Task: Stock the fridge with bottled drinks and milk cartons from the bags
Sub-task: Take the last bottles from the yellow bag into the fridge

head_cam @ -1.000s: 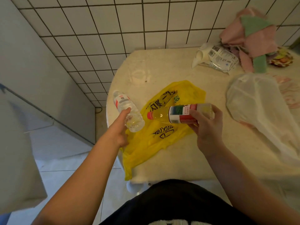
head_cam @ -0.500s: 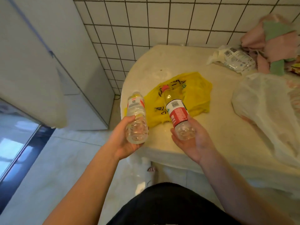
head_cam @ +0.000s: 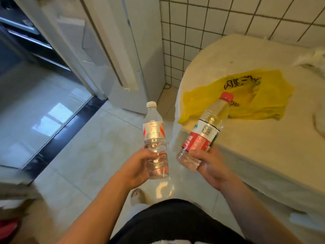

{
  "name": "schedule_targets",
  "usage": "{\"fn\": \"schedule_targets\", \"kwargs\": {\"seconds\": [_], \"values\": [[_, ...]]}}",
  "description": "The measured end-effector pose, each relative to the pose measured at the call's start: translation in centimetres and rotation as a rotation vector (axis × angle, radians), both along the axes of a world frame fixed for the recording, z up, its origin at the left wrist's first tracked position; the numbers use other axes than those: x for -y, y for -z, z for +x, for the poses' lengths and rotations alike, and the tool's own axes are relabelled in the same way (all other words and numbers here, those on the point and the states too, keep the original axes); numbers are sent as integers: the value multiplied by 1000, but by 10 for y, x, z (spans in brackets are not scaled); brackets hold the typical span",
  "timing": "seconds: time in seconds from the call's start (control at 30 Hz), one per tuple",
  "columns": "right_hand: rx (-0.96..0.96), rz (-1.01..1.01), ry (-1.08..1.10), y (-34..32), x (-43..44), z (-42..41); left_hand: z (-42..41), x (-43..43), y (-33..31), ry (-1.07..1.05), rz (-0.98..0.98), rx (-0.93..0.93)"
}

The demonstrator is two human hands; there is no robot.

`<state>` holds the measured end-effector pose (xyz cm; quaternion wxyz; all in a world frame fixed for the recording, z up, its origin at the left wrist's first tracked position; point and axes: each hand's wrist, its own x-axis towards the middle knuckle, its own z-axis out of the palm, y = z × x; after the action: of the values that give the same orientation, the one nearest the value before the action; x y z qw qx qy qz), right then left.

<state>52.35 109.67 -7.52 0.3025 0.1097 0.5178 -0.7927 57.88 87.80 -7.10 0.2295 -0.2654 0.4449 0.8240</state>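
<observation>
Left hand (head_cam: 139, 166): fingers curled round the lower part of a clear water bottle (head_cam: 154, 136) with a white cap and a red-and-white label, held upright over the floor. Right hand (head_cam: 209, 164): grasping the base of a second bottle (head_cam: 205, 134) with a red cap and a red-and-white label, tilted so its neck leans over the table edge. The two bottles are near each other, not touching. Table (head_cam: 263, 155): pale, rounded, set against the wall; a crumpled yellow bag (head_cam: 255, 103) with dark print lies flat on it, one corner hanging over the edge. Part of a white bag (head_cam: 316, 57) shows at the far right. Wall (head_cam: 211, 23): small white square tiles, dark grout. Fridge (head_cam: 146, 55): white, standing left of the table against that wall. Floor (head_cam: 88, 155): glossy pale tiles, crossed by a dark strip (head_cam: 61, 134) at the left.
</observation>
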Motion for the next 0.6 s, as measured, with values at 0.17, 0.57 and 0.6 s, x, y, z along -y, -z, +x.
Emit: {"fn": "schedule_targets", "kwargs": {"seconds": [0.17, 0.57, 0.6], "values": [[-145, 188, -163, 7, 92, 13, 32, 82, 1, -102, -71, -53], [-263, 226, -422, 4, 401, 62, 111, 369, 0, -195, -287, -114], [-270, 227, -430, 2, 415, 64, 115, 380, -2, -207, -277, -124]]}}
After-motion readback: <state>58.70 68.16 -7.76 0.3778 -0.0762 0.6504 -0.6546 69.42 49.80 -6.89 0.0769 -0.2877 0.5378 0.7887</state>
